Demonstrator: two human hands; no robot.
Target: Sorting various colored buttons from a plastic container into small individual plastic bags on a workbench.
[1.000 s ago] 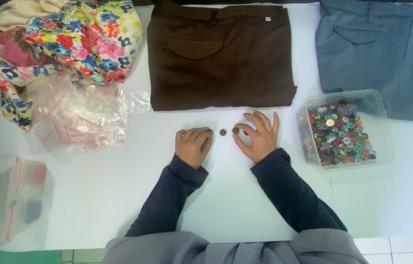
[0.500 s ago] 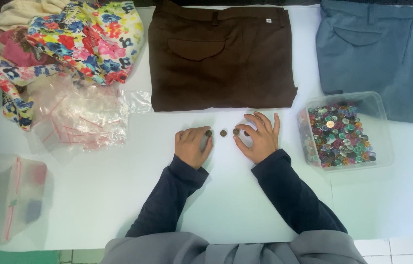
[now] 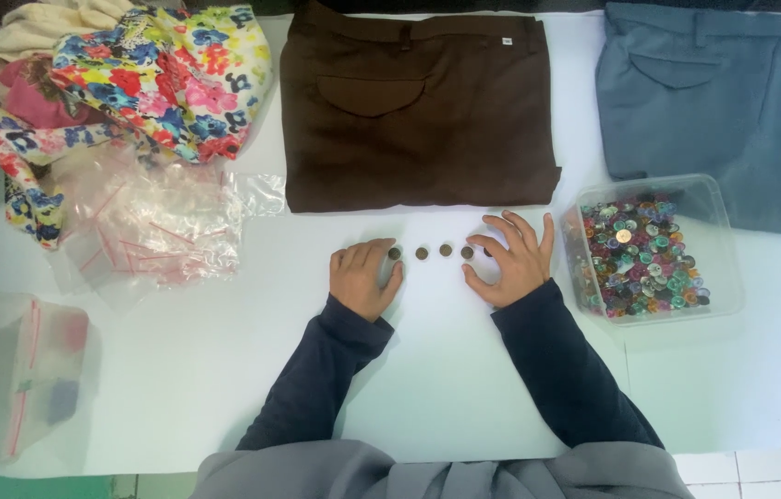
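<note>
Both hands are resting on the white table (image 3: 464, 388), at either end of a short row of brown buttons (image 3: 434, 251). The left hand (image 3: 364, 277) is lying loosely curled, fingertips touching the leftmost button, gripping nothing. The right hand (image 3: 512, 261) is spreading its fingers over the rightmost one (not lifting it). Folded brown trousers (image 3: 413, 111) are lying just beyond, and a clear tub of mixed buttons (image 3: 649, 248) is sitting beside the right hand.

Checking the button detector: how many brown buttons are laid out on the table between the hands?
4 buttons, in a row below the brown trousers: one at the left hand, two in the middle, one at the right hand. A fifth may hide under its fingers.
</note>
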